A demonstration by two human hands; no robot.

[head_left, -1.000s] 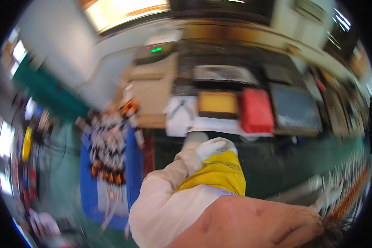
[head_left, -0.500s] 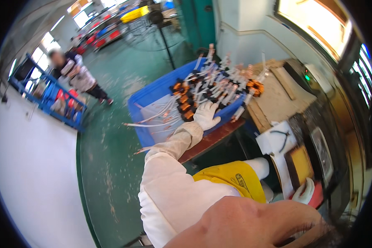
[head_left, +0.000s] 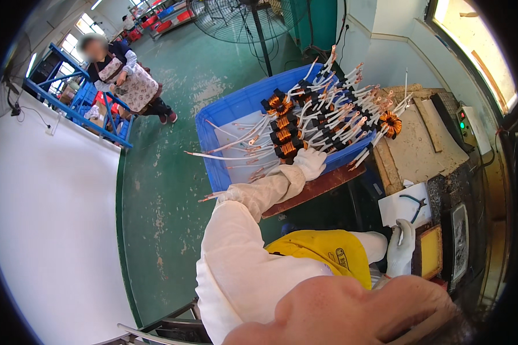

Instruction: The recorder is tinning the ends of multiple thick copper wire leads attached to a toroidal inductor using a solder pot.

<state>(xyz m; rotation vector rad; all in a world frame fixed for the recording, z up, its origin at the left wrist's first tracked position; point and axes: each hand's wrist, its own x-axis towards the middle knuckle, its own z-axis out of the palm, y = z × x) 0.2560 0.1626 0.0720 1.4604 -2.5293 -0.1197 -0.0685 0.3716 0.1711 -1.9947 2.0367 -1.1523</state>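
Left hand (head_left: pixel 311 163) is resting at the near side of the blue bin (head_left: pixel 239 96), right by the copper coils (head_left: pixel 285 135). Glove is hiding the contact: can't tell if fingers are apart, or clamped on a coil or on the rim.

Right hand (head_left: pixel 402 244) is hanging at the edge of the surface (head_left: pixel 425 156), between the yellow apron (head_left: pixel 322 247) and the yellow block (head_left: pixel 430 253) in its dark frame. No thing is showing in it; its palm is turned out of sight, so can't tell if it's gripping.

Coils are sitting in the bin, a short row at the left with white leads (head_left: pixel 244 155) pointing left, the rest bunching toward the right end. One loose coil (head_left: pixel 391 125) is standing at the bin's right end, next to the surface. Pliers (head_left: pixel 420 203) are lying on a white block (head_left: pixel 390 211) just beyond the right hand.

Step in hand, my read: handling coils at the bin, left hand leading. Next move is calling for a grip on one coil body, keeping clear of neighbouring leads, which are crossing and could be snagging. Right hand is looking free to help.

A co-worker (head_left: pixel 133 86) is standing well apart, beyond the bin.
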